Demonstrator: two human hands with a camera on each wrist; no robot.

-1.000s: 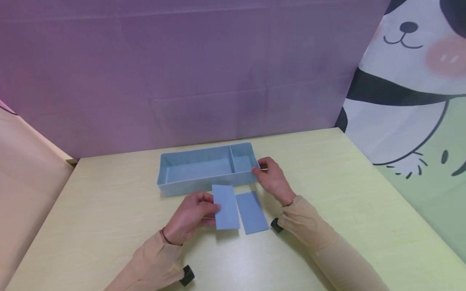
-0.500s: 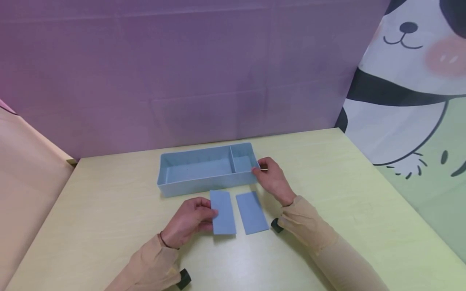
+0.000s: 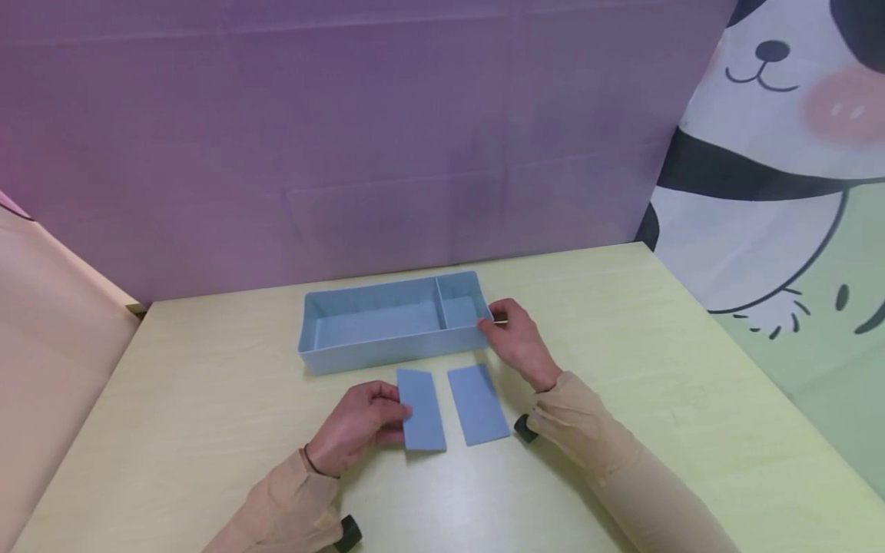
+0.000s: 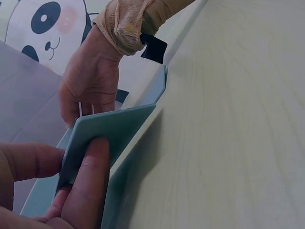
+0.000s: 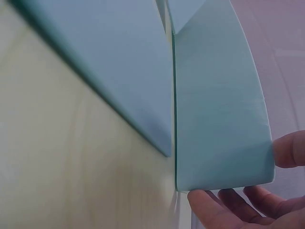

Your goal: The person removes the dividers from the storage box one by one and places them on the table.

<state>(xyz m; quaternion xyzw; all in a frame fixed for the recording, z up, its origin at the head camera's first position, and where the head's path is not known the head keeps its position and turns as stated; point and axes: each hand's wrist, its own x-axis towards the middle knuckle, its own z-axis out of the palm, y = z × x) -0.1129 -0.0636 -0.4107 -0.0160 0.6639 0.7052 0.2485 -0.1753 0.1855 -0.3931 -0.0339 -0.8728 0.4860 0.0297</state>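
My left hand (image 3: pixel 362 424) pinches a flat blue rectangular panel (image 3: pixel 422 412) by its left edge, thumb on the front face and fingers behind. In the left wrist view this panel (image 4: pixel 119 121) stands tilted, close over the table. A second matching panel (image 3: pixel 478 405) lies just right of it on the tabletop. Behind both sits a long light-blue box (image 3: pixel 387 353) with one divider making a large left and a small right compartment. My right hand (image 3: pixel 520 343) grips the box's right end, with the thumb at the rim and the fingers along the end wall (image 5: pixel 224 143).
The pale wooden table (image 3: pixel 207 399) ends at a purple backdrop (image 3: pixel 346 153) close behind the box. A panda-printed sheet (image 3: pixel 767 153) hangs at the right. Black blocks (image 3: pixel 349 532) are worn at both wrists.
My left hand has drawn the held panel slightly left and toward me, away from the box, and its tilt has changed a little. The right hand, box and second panel stay put.
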